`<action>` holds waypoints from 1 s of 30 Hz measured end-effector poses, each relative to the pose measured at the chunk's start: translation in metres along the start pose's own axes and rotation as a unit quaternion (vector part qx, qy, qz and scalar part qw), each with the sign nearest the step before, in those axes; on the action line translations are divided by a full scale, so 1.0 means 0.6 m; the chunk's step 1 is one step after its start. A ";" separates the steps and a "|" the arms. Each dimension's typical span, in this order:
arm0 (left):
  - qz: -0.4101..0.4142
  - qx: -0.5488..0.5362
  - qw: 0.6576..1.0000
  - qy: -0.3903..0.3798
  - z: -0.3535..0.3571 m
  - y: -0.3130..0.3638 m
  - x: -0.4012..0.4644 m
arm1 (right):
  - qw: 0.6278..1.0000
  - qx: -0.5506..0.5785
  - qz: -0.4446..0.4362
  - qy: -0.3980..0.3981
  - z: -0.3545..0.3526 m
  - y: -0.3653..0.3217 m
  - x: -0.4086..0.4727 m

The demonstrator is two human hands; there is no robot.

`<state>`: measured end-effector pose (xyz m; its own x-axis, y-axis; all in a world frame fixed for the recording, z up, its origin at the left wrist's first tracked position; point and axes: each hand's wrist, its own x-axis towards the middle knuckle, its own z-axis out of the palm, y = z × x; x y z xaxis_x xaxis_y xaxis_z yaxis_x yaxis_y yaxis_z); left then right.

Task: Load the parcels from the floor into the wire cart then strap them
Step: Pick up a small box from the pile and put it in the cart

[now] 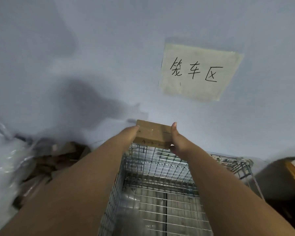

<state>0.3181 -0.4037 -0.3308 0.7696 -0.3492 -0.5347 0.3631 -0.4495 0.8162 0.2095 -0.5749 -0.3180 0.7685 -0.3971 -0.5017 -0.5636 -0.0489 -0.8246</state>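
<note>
I hold one box (152, 133) out in front of me with both hands. My left hand (129, 135) grips its left end and my right hand (178, 139) grips its right end. My fingers curl round the ends, with my right thumb up on top, so the box is squeezed between my two hands. I hold it by both ends so it stays flat and does not tip.

The box is up in the air, just over the far rim of the cart (160, 176). It does not touch the wire. I keep it above the rim because the cart opens at the top, and the box has to go down into it from there.

The cart sits close to the wall (92, 48), under a paper sign (198, 72) with black writing. I think the bottom of the cart has no boxes in it yet, but the wire and the shine make it hard to tell.

To the left of the cart lies a heap of brown cardboard (58, 160) and clear plastic (8, 160). It is blurry, so I cannot say which bits are parcels. I see no strap.
</note>
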 end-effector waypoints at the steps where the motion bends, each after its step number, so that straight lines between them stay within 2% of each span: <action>1: -0.009 -0.002 1.000 0.006 0.010 -0.020 0.012 | 1.000 0.005 0.003 -0.012 0.000 0.022 0.023; 7: -0.026 -0.014 0.999 -0.019 0.077 -0.179 0.070 | 0.996 0.034 0.066 -0.058 0.021 0.147 0.075; 10: -0.067 -0.006 0.997 -0.021 0.107 -0.277 0.115 | 0.991 0.061 0.114 -0.039 0.046 0.232 0.125; 13: -0.101 -0.048 0.994 -0.021 0.131 -0.329 0.132 | 0.980 0.116 0.154 -0.047 0.073 0.311 0.175; 17: -0.098 -0.074 0.992 -0.042 0.163 -0.401 0.166 | 0.974 0.110 0.193 -0.040 0.108 0.428 0.246; 24: -0.158 -0.106 0.981 0.033 0.200 -0.558 0.310 | 0.954 0.140 0.264 -0.021 0.201 0.589 0.373; 30: -0.214 -0.200 0.953 0.078 0.219 -0.716 0.453 | 0.943 0.201 0.264 -0.010 0.269 0.710 0.482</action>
<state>0.3021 -0.4134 -0.8554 0.5638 -0.0645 -0.8234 0.8081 -0.1629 0.5661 0.2407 -0.5629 -0.8566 0.4213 -0.2514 -0.8714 -0.7112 0.5046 -0.4894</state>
